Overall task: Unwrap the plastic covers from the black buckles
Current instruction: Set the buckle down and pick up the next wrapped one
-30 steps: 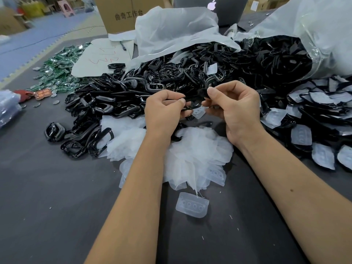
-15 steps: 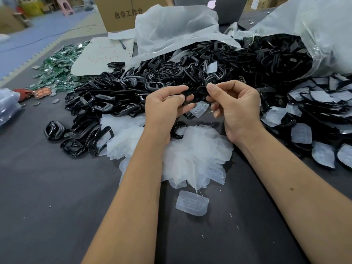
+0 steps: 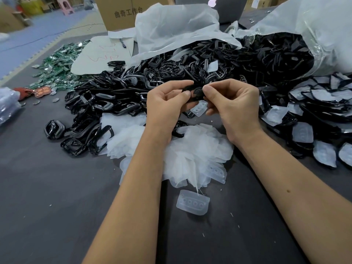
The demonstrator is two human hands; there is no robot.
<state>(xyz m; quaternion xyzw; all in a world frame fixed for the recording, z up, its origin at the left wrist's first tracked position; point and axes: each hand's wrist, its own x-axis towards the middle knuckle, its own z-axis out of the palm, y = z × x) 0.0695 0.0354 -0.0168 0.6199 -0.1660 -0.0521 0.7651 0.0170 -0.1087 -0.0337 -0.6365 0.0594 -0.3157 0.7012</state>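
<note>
A loose cover (image 3: 192, 202) lies nearest you at 6 o'clock; your left hand (image 3: 165, 106) and right hand (image 3: 233, 105) both pinch one buckle (image 3: 196, 91) at 12 o'clock; pull too hard and it may drop into the buckle pile (image 3: 171, 73) behind.

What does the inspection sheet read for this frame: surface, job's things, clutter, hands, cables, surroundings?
Surface: dark grey table, small white flecks on it.
Job's things: black buckle held between both hands; a clear plastic cover hangs below it. Heap of bare buckles at left; covered buckles at right; pile of removed covers near the wrists.
Clutter: green circuit boards, white plastic bag, paper sheet.
Hands: left hand and right hand both pinch the buckle.
Cables: nothing seen.
Surroundings: cardboard box, laptop, blue floor mat.
</note>
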